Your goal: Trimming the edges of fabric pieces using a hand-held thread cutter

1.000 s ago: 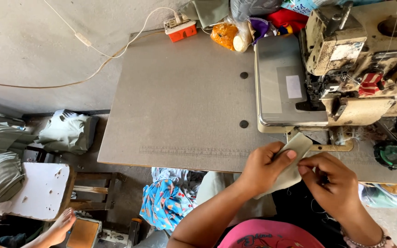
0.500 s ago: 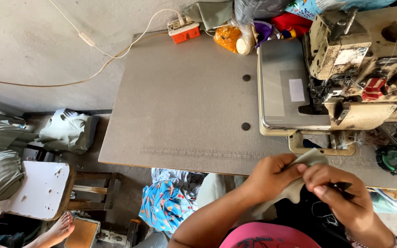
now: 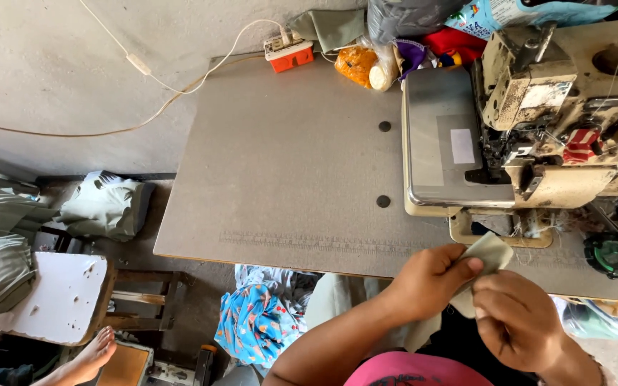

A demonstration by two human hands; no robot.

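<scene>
A wide grey table stretches up and to the left of both hands. Just above the hands sits a worn cream sewing machine, its flat grey bed nearest them. Far off to the left, below the table's edge, are heaps of olive cloth and a white stool (a bare foot of another person shows beside it). Under the left forearm lies a blue patterned fabric. At the table's near edge, the left hand pinches a small pale green fabric piece between thumb and fingers; the right hand grips its lower part. Compared with half a second ago, the hands sit slightly higher, closer to the machine.
</scene>
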